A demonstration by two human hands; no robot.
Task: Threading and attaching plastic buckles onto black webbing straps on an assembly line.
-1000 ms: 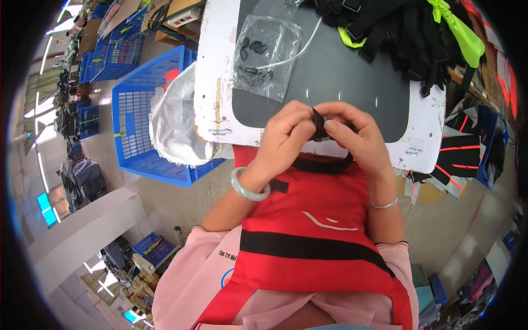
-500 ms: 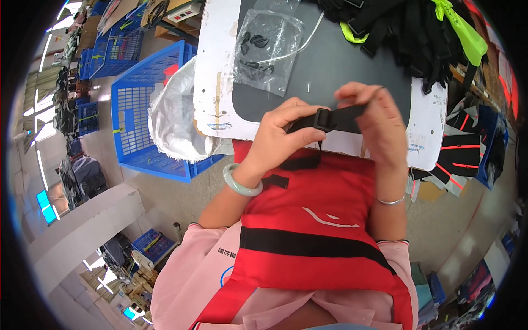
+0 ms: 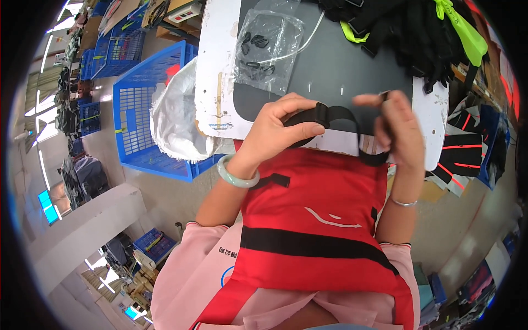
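Observation:
My left hand (image 3: pixel 275 129) pinches a black plastic strap buckle (image 3: pixel 321 114) between thumb and fingers, above the near edge of the table. Black webbing strap (image 3: pixel 345 114) runs out of the buckle to the right, sags into a loop below the table edge and rises again to my right hand (image 3: pixel 404 129). That hand is raised and blurred, its fingers bent around the webbing, with a dark bit of it showing by the fingertips. More of the strap lies under my left palm, partly hidden.
On the table (image 3: pixel 217 102) lies a clear plastic bag (image 3: pixel 269 49) with several small black parts. Black straps (image 3: pixel 401 33) with yellow-green pieces are heaped at the far right. A blue crate (image 3: pixel 126 132) holding a white sack (image 3: pixel 173 121) stands left. Black-and-grey pieces with orange stripes (image 3: pixel 462 146) lie right.
My right hand has moved right, away from the buckle, and the strap between the hands now hangs in a longer loop. The left hand keeps hold of the buckle, nearly in place.

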